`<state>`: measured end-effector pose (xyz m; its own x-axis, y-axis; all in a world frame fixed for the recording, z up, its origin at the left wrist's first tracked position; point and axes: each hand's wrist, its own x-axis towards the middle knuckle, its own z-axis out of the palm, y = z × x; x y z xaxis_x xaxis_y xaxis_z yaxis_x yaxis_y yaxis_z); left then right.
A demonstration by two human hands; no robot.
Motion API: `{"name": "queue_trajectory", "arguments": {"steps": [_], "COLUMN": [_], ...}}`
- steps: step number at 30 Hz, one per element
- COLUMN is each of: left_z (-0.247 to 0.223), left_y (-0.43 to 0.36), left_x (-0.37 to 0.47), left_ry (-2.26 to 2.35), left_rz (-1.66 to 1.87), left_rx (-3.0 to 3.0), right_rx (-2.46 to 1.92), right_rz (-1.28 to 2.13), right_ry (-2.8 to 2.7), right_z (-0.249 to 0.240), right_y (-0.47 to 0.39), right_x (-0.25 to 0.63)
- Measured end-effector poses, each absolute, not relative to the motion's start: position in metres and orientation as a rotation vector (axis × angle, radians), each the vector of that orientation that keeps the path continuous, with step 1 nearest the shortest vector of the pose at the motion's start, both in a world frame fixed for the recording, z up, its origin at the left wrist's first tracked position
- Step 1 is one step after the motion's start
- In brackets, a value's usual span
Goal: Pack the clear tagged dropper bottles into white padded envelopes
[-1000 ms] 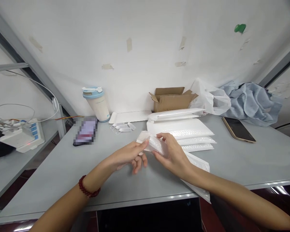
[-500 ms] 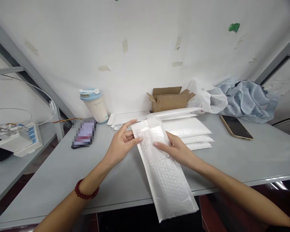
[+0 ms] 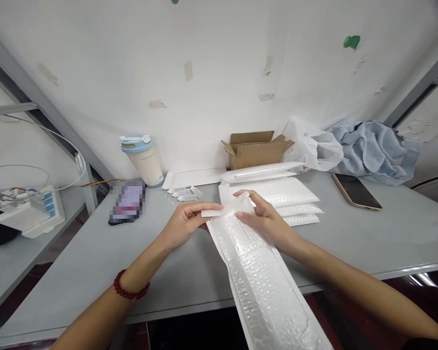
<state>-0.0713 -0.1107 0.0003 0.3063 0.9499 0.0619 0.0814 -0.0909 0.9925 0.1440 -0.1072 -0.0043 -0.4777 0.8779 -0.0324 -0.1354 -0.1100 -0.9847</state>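
A white bubble mailer (image 3: pixel 255 272) slants from the middle of the desk down past its front edge, out of the picture at the bottom. My left hand (image 3: pixel 186 223), wearing a dark red bracelet, pinches the left end of the mailer's top flap (image 3: pixel 219 210). At the upper right of the mailer, my right hand (image 3: pixel 264 216) grips it with the thumb across its face. Behind that hand lies a stack of white bubble mailers (image 3: pixel 299 192). Small white tags (image 3: pixel 184 194) with loops are on the desk beyond my left hand.
Along the wall stand a blue-lidded cup (image 3: pixel 144 160), an open cardboard box (image 3: pixel 257 150), a white plastic bag (image 3: pixel 314 146) and a light blue cloth (image 3: pixel 375 150). One phone (image 3: pixel 355 192) lies at right, another phone (image 3: pixel 128 201) at left. A power strip (image 3: pixel 45 211) with cables sits far left.
My left hand has shifted lower and now pinches the flap, which has been folded over. The mailer has slid lower and more of it hangs past the desk edge.
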Motion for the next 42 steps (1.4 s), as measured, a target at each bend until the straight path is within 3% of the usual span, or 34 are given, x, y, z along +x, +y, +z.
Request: {"name": "queue_trajectory", "arguments": {"steps": [6, 15, 19, 27, 34, 42], "left_z": [0.0, 0.001, 0.012, 0.0, -0.014, -0.02], "left_y": [-0.109, -0.107, -0.079, -0.038, -0.012, 0.037], "left_x": [-0.077, -0.054, -0.045, -0.023, -0.069, -0.092], "left_ry": [0.779, 1.044, 1.133, 1.284, 1.679, 1.889], "left_rz": [0.823, 1.059, 0.949, 0.803, 0.757, 0.143], "left_rx": [1.377, 1.407, 1.262, 1.347, 1.821, 2.339], "right_rx": [-0.892, -0.557, -0.629, -0.802, -0.783, -0.81], "right_rz": [1.982, 2.319, 2.471, 2.386, 2.275, 2.113], "right_ry": [-1.14, -1.0, -0.876, -1.031, -1.143, -1.251], "right_z": [-0.008, -0.03, -0.036, -0.029, -0.013, -0.007], "right_y": [-0.094, -0.099, -0.111, -0.118, -0.118, -0.114], "right_x": [0.147, 0.138, 0.132, 0.127, 0.134, 0.137]}}
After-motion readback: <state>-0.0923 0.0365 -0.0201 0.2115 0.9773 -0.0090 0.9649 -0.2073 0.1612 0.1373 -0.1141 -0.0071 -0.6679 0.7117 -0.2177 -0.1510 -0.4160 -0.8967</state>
